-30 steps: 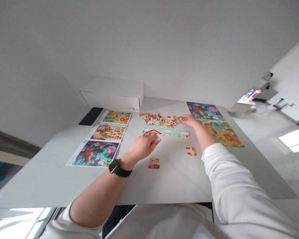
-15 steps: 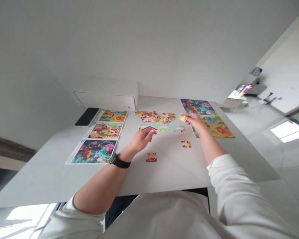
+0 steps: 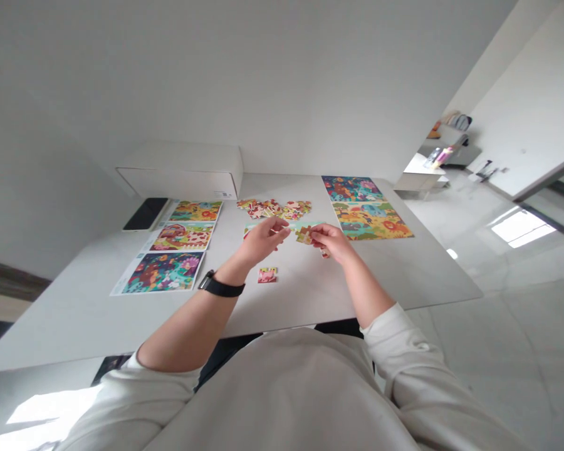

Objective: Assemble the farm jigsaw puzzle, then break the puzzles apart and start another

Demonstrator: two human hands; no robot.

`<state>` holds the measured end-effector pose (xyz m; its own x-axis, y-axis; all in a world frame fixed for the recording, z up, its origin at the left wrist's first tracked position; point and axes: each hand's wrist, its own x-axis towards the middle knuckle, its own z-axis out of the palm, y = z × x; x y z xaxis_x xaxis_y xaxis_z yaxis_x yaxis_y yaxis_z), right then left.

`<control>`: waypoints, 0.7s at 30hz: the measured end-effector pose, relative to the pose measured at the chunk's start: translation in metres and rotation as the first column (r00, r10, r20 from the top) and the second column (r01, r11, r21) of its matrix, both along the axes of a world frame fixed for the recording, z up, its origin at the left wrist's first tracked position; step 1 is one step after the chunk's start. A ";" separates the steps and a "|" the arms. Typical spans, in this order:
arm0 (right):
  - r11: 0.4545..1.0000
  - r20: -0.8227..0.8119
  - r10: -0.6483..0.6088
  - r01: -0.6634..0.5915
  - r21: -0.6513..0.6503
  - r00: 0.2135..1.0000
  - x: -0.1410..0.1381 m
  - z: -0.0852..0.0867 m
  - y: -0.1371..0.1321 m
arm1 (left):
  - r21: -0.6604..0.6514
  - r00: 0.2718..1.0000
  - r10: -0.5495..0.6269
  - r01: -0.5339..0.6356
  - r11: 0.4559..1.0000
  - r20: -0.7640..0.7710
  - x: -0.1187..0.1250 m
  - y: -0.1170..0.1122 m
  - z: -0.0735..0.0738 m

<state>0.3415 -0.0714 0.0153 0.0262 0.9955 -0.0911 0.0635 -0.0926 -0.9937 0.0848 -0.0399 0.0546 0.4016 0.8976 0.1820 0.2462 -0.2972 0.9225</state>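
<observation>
Between the thumb and fingers of my right hand is a yellow-green and brown puzzle piece, held just above the table. To its left, my left hand hovers with thumb and fingers apart, holding nothing I can see. Both hands partly cover a joined puzzle strip with a pale blue top edge. Nearer to me, a pink and red puzzle piece lies alone. Another loose piece shows partly below my right hand. Behind the strip spreads a pile of puzzle pieces.
Three picture sheets lie at the left, with a dark phone beyond them. A white box stands against the wall. At the right are two colourful pictures. The table's right edge borders the floor.
My right hand has brought the puzzle piece leftward from beside the right-hand pictures to near my left hand. The left hand has lifted slightly off the strip. The whole view has shifted.
</observation>
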 end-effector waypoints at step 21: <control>0.992 -0.010 0.066 -0.064 0.113 0.998 -0.022 -0.012 -0.001 | -0.169 0.996 0.065 -0.053 0.984 0.068 0.014 -0.001 -0.047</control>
